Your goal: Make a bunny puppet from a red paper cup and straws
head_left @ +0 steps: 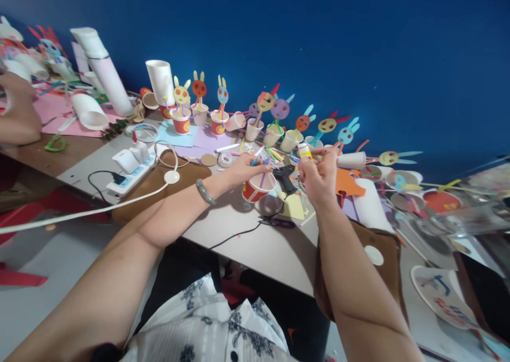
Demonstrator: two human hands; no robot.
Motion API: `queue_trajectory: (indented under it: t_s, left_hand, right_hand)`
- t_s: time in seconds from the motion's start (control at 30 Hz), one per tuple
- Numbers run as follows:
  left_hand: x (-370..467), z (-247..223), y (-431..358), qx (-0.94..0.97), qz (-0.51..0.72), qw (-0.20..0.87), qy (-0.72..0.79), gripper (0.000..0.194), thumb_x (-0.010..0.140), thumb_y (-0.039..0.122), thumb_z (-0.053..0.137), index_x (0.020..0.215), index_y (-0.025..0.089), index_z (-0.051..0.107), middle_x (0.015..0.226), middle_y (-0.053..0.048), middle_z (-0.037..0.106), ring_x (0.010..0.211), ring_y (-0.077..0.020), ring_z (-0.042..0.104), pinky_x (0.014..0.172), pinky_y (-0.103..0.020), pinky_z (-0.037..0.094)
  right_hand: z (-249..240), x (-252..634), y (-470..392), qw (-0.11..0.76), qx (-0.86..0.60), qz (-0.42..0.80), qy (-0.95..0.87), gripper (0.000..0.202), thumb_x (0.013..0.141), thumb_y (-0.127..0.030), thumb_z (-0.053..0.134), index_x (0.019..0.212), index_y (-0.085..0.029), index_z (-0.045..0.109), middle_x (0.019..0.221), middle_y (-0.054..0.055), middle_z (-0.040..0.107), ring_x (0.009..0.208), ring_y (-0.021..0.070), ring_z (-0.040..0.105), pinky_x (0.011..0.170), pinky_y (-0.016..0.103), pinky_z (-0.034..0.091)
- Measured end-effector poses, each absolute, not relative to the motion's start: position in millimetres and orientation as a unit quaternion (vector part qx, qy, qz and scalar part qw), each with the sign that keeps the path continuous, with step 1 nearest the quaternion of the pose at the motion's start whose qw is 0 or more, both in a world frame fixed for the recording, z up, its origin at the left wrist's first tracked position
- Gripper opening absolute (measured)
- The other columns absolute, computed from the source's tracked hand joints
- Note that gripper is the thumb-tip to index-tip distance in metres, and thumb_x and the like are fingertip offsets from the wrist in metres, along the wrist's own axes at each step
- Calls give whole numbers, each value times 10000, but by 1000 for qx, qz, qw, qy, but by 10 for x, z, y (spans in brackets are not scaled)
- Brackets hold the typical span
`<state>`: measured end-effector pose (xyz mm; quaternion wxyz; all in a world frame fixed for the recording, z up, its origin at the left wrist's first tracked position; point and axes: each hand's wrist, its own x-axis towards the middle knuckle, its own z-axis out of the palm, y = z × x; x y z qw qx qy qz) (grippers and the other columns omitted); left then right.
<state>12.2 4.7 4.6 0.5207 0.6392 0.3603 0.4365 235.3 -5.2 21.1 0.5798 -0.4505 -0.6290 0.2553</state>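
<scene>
My left hand [247,170] is closed at the rim of a red and white paper cup [257,194], its fingers pinching a purple strip [263,177] that stands in the cup. A green bangle sits on that wrist. To the right, my right hand [321,176] is wrapped round a small bottle with a yellow label and white cap [305,151], possibly glue. Between the hands lies a black glue gun [285,179] with its cord trailing across the table. Yellow paper scraps [294,207] lie just in front of it.
Paper cups with rabbit-faced figures, such as an orange one [200,88], line the blue wall. A power strip [133,173] with a white cable is at left. A phone [484,293] lies far right. Another person's arm [18,110] shows at far left.
</scene>
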Motion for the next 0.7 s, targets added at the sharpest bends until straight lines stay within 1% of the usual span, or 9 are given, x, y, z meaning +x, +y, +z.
queue_trajectory:
  t_s: [0.1, 0.17, 0.23, 0.3, 0.43, 0.5, 0.57, 0.63, 0.7]
  left_hand:
    - [146, -3, 49, 619, 435, 545, 361, 485, 846, 497, 806, 631, 214, 476, 668, 30, 471, 671, -131, 445, 653, -309, 347]
    - [157, -35, 59, 614, 436, 545, 369, 478, 858, 482, 799, 635, 209, 477, 666, 36, 456, 663, -124, 428, 662, -306, 342]
    - [157, -54, 75, 618, 450, 528, 370, 486, 873, 459, 801, 630, 204, 465, 681, 36, 448, 675, -123, 430, 681, -305, 344]
    - [148, -62, 91, 611, 471, 519, 367, 488, 887, 451, 803, 641, 203, 462, 693, 34, 448, 690, -126, 440, 693, -304, 351]
    - [124, -65, 109, 584, 489, 532, 369, 445, 916, 462, 780, 695, 205, 491, 687, 34, 472, 683, -124, 433, 674, -298, 345]
    - [112, -66, 111, 596, 484, 521, 373, 436, 914, 476, 780, 705, 200, 515, 686, 30, 490, 690, -125, 442, 678, -296, 352]
    - [101, -63, 110, 615, 481, 501, 373, 417, 905, 493, 787, 727, 194, 559, 708, 21, 534, 723, -135, 483, 703, -298, 383]
    - [91, -50, 109, 628, 487, 486, 364, 391, 896, 512, 790, 772, 184, 616, 761, 4, 603, 780, -150, 540, 748, -303, 424]
    - [84, -29, 107, 630, 503, 480, 346, 382, 897, 534, 784, 832, 174, 673, 827, -13, 666, 837, -163, 588, 798, -307, 459]
  right_hand:
    - [170, 2305, -14, 566, -443, 208, -663, 397, 864, -582, 831, 1004, -276, 620, 757, -18, 657, 576, 149, 602, 523, 304, 513]
    - [150, 2248, -8, 568, -433, 189, -673, 385, 821, -553, 863, 959, -254, 664, 831, 13, 721, 662, 171, 675, 593, 319, 569]
    - [132, 2192, -12, 578, -429, 179, -671, 365, 806, -534, 873, 940, -244, 696, 850, 26, 747, 700, 187, 707, 624, 328, 594]
    - [111, 2154, -12, 592, -429, 173, -660, 340, 826, -524, 862, 963, -243, 728, 874, 37, 764, 733, 200, 731, 652, 340, 613]
    - [68, 2156, 30, 616, -432, 197, -628, 390, 915, -590, 768, 1133, -269, 740, 848, 33, 760, 667, 198, 721, 587, 340, 601]
    - [59, 2186, 59, 595, -439, 233, -632, 435, 939, -634, 725, 1195, -283, 712, 805, 21, 749, 640, 203, 724, 572, 344, 604]
    - [57, 2220, 77, 549, -454, 271, -647, 437, 930, -638, 728, 1185, -285, 690, 789, 18, 751, 679, 223, 757, 632, 370, 642]
    - [57, 2241, 79, 498, -475, 289, -665, 437, 879, -595, 788, 1156, -278, 673, 803, 20, 765, 728, 245, 780, 697, 399, 663]
    - [52, 2244, 67, 455, -494, 296, -679, 486, 799, -539, 863, 1146, -272, 651, 827, 24, 781, 755, 265, 788, 715, 414, 660]
